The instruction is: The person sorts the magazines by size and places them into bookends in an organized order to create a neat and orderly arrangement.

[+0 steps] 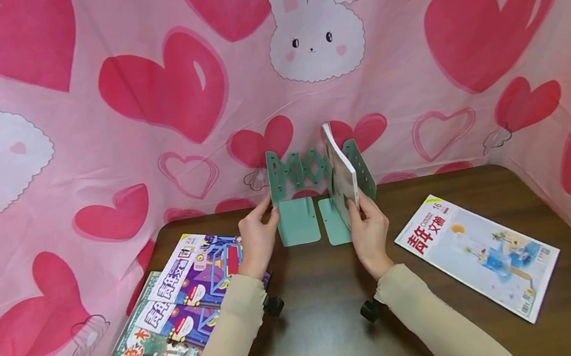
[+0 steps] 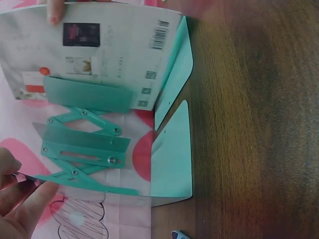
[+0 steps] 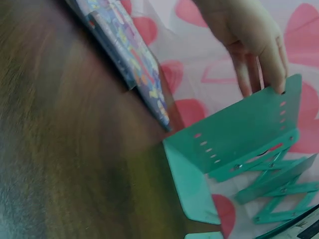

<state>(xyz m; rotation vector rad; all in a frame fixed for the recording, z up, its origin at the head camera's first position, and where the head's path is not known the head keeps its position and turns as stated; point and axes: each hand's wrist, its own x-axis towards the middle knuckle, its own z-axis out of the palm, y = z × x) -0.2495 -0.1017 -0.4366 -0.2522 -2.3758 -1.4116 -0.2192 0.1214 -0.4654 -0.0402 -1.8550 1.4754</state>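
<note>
A green expandable metal bookend (image 1: 298, 222) stands at the back of the table, its scissor links partly spread. My left hand (image 1: 260, 235) pinches the upper edge of its left end plate, as the right wrist view shows with the hand (image 3: 251, 42) above the plate (image 3: 239, 132). In my right hand (image 1: 371, 231) is a magazine (image 1: 342, 172), held upright at the right end plate. The thumb lies on its inner cover; most of the other fingers are hidden behind it. The left wrist view shows that cover (image 2: 117, 55), with a barcode and small pictures.
Overlapping magazines (image 1: 187, 302) lie on the table's left side, two with purple covers over a green one. Another magazine (image 1: 482, 252), with a pale blue cover, lies flat at the right. A pink heart-and-rabbit cloth (image 1: 393, 80) hangs behind the dark wooden table (image 1: 321, 334).
</note>
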